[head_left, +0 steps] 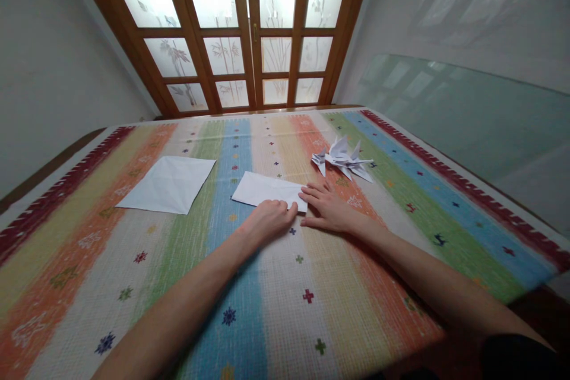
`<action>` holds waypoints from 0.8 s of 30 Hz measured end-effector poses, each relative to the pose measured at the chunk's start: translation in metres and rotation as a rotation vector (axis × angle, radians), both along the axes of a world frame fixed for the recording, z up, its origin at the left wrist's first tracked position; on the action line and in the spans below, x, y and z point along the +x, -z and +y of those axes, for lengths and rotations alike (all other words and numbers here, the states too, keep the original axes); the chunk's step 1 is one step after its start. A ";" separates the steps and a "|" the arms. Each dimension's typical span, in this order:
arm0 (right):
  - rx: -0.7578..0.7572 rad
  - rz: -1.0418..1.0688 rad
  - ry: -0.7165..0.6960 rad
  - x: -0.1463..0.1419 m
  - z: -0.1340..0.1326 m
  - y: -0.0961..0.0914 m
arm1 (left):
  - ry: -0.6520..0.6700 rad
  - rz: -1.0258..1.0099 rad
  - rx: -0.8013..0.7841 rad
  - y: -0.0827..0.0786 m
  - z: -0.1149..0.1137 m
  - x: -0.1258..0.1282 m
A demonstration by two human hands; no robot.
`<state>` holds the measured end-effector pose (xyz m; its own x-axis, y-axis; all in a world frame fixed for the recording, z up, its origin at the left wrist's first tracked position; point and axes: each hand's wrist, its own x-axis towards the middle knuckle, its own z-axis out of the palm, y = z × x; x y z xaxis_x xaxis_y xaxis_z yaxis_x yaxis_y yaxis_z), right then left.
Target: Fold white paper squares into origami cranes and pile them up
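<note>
A folded sheet of white paper (262, 187) lies on the striped tablecloth in front of me, longer than it is deep. My left hand (272, 217) is at its near edge, fingers curled together and thumb against the paper. Over the sheet's right end rests my right hand (328, 208), its fingers stretched out and spread, the tips touching the paper. Whether the left fingertips pinch the fold or only press on it is partly hidden. Off to the left, an unfolded white paper square (168, 185) lies flat with faint creases.
Folded white paper cranes (342, 157) sit in a cluster beyond my right hand. The striped cloth (240, 314) covers the table. A glass panel (467, 130) stands along the right side, and wooden doors with patterned glass panes (249, 35) rise behind the far edge.
</note>
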<state>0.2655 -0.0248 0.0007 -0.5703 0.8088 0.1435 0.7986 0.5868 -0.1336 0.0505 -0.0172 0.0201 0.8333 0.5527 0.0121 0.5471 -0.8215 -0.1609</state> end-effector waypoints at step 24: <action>0.001 0.199 0.057 -0.036 0.010 0.001 | -0.535 -0.621 -0.352 0.007 -0.021 -0.057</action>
